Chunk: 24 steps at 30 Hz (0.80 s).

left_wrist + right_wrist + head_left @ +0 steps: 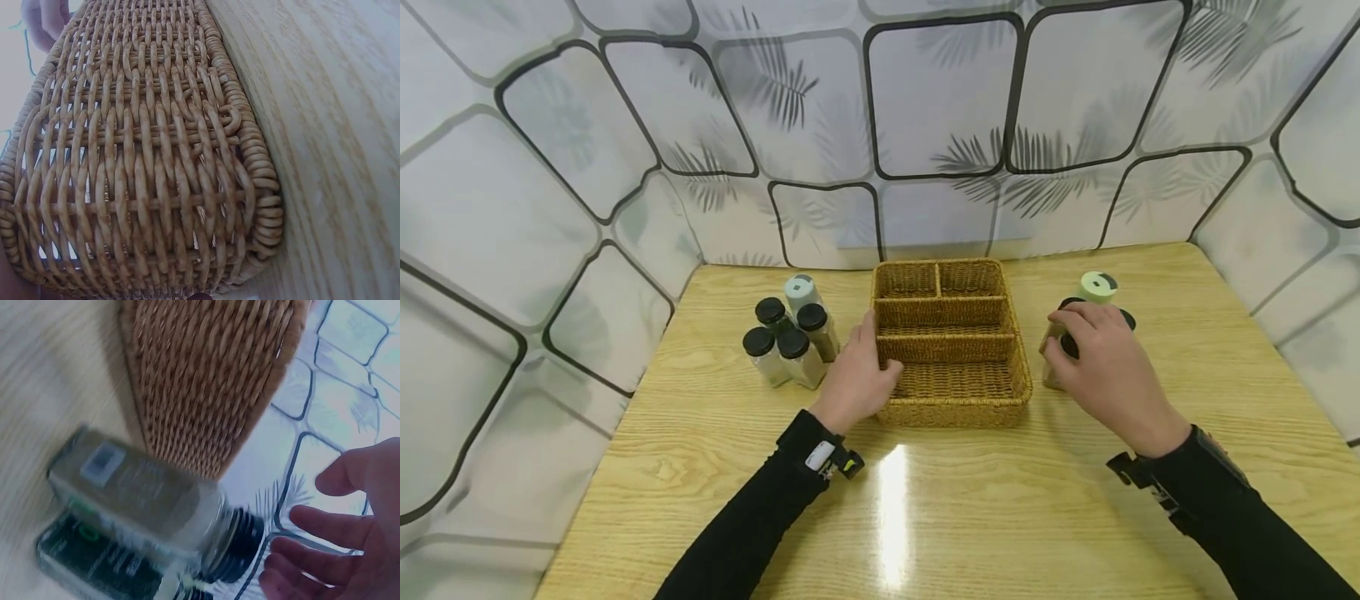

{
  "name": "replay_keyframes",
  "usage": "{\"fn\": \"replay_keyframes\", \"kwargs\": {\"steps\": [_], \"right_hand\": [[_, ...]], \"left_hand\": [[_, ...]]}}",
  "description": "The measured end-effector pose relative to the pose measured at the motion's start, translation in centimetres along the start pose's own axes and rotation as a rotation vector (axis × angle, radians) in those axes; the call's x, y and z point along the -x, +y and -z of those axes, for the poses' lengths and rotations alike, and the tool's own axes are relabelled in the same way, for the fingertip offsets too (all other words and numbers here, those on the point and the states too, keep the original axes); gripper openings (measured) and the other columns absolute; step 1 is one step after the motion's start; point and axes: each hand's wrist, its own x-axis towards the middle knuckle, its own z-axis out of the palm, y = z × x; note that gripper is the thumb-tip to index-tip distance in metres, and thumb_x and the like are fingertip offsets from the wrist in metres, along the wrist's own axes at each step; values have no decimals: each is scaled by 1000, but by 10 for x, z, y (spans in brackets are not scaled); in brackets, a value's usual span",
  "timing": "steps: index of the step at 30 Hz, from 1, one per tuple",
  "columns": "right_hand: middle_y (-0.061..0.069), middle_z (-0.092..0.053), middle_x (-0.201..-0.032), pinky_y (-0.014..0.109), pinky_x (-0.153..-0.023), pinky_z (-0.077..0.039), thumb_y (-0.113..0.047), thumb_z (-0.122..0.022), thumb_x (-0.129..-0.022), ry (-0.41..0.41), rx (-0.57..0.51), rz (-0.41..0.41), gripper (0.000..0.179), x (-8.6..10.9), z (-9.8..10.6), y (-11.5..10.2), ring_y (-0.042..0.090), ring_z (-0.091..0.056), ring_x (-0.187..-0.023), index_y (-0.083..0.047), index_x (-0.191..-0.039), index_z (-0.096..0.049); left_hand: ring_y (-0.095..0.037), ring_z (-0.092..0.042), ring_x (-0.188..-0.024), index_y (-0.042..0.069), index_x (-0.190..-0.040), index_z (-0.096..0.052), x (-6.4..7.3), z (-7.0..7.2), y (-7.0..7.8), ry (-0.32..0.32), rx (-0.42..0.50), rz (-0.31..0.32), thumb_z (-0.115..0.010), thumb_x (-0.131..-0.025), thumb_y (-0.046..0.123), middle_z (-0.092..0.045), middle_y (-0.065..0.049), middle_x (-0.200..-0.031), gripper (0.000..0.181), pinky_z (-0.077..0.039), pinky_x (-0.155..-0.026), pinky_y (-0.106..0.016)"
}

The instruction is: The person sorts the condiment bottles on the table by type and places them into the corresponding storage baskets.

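Note:
A tan wicker basket (pixel 955 412) with several compartments stands in the middle of the wooden table. My left hand (pixel 859 377) holds its left side near the front corner, thumb over the rim; the left wrist view shows the woven wall (pixel 137 144) close up. My right hand (pixel 1101 358) hovers over spice jars right of the basket, fingers loosely bent. In the right wrist view, the fingers (pixel 331 528) are apart from a black-capped jar (pixel 144 500). Beside that jar is a dark-labelled one (pixel 100 562). A green-capped jar (pixel 1098 286) stands behind; my hand partly hides the group.
Left of the basket stand several spice jars: black-capped ones (pixel 802 358) and one with a pale blue cap (pixel 801 290). A patterned fabric wall (pixel 940 100) encloses the back and sides of the table (pixel 985 517).

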Motion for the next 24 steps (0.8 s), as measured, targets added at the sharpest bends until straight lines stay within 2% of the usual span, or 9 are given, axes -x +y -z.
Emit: {"fn": "replay_keyframes", "kwargs": {"steps": [4,8,13,18,21,24], "right_hand": [[24,-59,-113,55,-88,-46,-11,-67,-92,-69,41,-74,28,4,5,4,43,-51,-108,4,-116,-67],[24,-57,-109,57,-81,-47,-16,-66,-93,-119,88,-101,29,8,6,7,46,-50,-106,3,-116,-68],[22,-57,-108,54,-69,-50,-20,-68,-92,-109,159,-90,30,11,4,10,45,-54,-101,-1,-116,-69],[22,-57,-105,49,-57,-48,-19,-71,-90,-100,174,-65,32,11,3,11,42,-57,-88,-1,-117,-68],[22,-58,-104,48,-56,-47,-17,-73,-89,-113,169,-58,34,12,3,12,41,-57,-87,0,-118,-67],[25,-59,-105,52,-61,-50,-15,-73,-88,-129,159,-57,37,11,3,13,44,-57,-91,1,-121,-65]], "left_hand": [[-36,-61,-108,11,-163,-8,0,0,-1,-1,-6,3,-57,-99,27,-35,-22,-156,82,-52,-80,-45],[-35,-62,-106,11,-163,-7,-1,0,-1,-3,-15,1,-56,-100,28,-36,-22,-155,82,-52,-78,-44],[-33,-62,-104,11,-163,-7,-1,-1,-1,-1,-26,0,-56,-100,29,-37,-21,-154,82,-52,-77,-43],[-32,-62,-103,12,-163,-7,-2,-1,-1,-5,-30,6,-55,-100,30,-36,-21,-155,82,-52,-76,-42],[-32,-62,-102,12,-163,-7,-1,-1,-1,-6,-32,9,-56,-100,30,-36,-21,-156,82,-52,-75,-42],[-31,-62,-98,12,-163,-7,-1,0,-1,-5,-34,7,-55,-100,29,-37,-21,-155,82,-51,-71,-41]]}}
